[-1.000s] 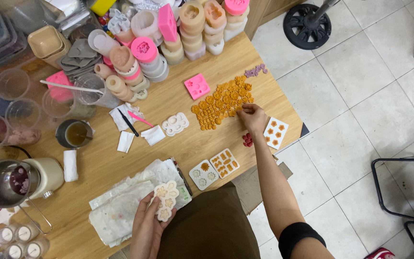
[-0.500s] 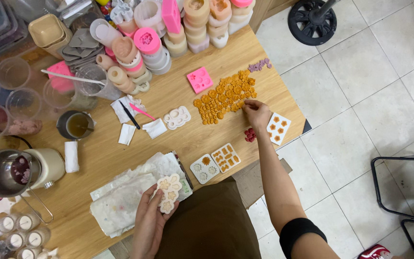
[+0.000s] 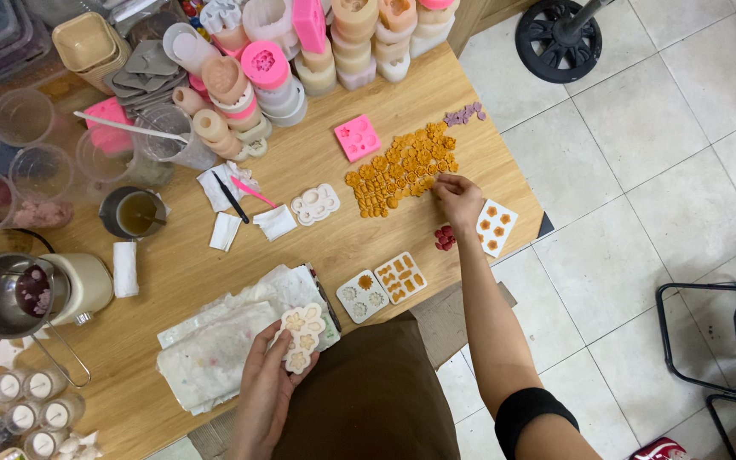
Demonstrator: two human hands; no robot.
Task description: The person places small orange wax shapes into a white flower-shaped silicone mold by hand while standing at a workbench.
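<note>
A white flower-shaped mould (image 3: 300, 337) is gripped in the left hand (image 3: 264, 400) near the table's (image 3: 215, 281) near edge. The right hand's (image 3: 457, 201) fingertips are pinched together at the right edge of the orange wax pieces (image 3: 402, 170). Each piece is best set down lightly, clear of its neighbours, so none is chipped.

Wooden table (image 3: 317, 247), light grain. On it: orange wax pieces (image 3: 400, 170) laid close together, pink mould (image 3: 357, 138) just beside them, purple pieces (image 3: 463, 114) near far edge, white moulds (image 3: 382, 286) at near edge, stacked moulds (image 3: 300, 51), plastic cups (image 3: 23, 119), stained paper (image 3: 215, 349).
</note>
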